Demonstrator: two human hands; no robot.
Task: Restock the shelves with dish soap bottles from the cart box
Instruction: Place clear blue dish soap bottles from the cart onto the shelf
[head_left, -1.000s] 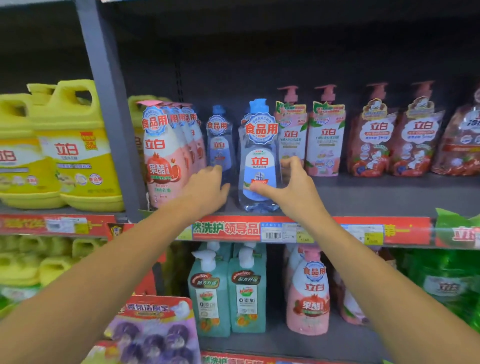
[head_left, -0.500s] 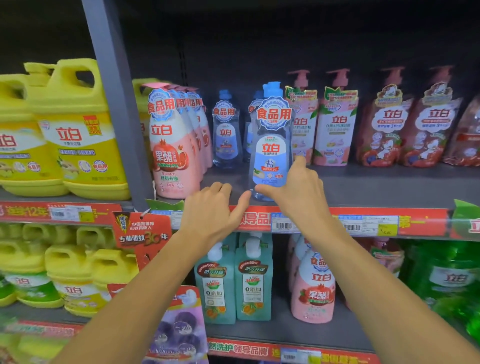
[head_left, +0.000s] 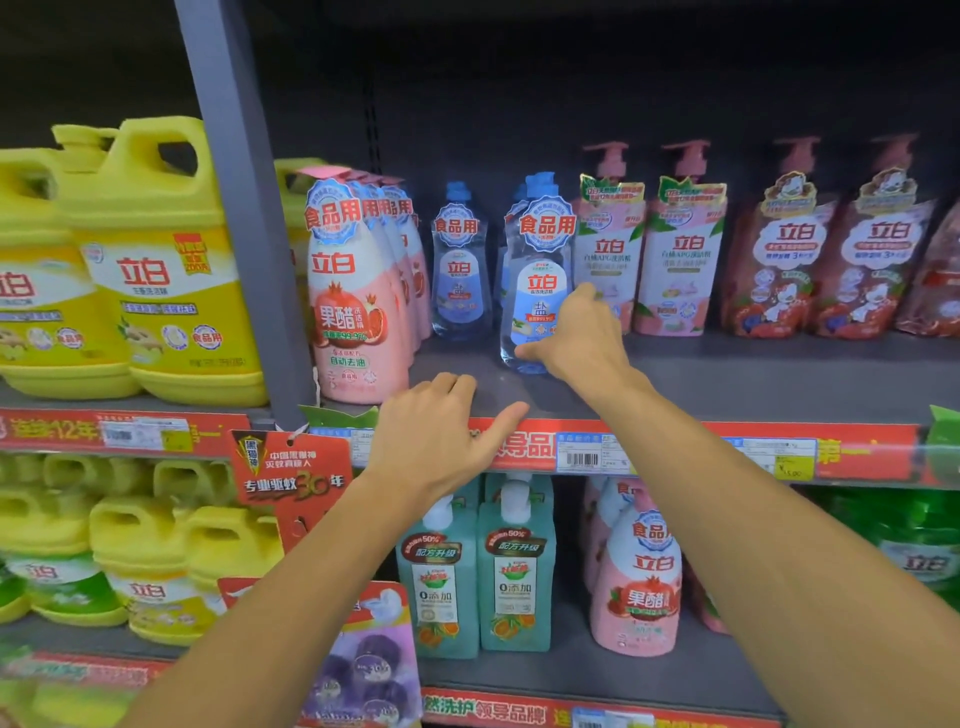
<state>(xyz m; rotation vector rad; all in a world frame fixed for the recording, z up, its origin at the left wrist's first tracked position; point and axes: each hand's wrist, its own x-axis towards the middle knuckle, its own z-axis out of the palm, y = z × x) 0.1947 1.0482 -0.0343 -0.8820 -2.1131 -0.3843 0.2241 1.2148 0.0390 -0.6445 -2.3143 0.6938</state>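
Note:
A clear blue dish soap bottle (head_left: 540, 270) stands upright on the upper shelf (head_left: 779, 384), a little back from the front edge. My right hand (head_left: 582, 338) grips its lower right side, thumb across the base. A second blue bottle (head_left: 460, 275) stands further back to the left, and more blue caps show behind the held one. My left hand (head_left: 436, 426) rests on the shelf's front edge with the fingers on top and the thumb stretched right; it holds nothing. The cart box is out of view.
Pink bottles (head_left: 348, 301) stand in a row left of the gap, beside a grey upright post (head_left: 234, 208). Yellow jugs (head_left: 156, 270) fill the left bay. Pink pump bottles (head_left: 675, 260) and red pouches (head_left: 779, 260) stand to the right. Teal bottles (head_left: 478, 571) stand on the lower shelf.
My right hand has slid the blue bottle back from the shelf's front edge. My left hand has drawn back from beside the bottle onto the front edge.

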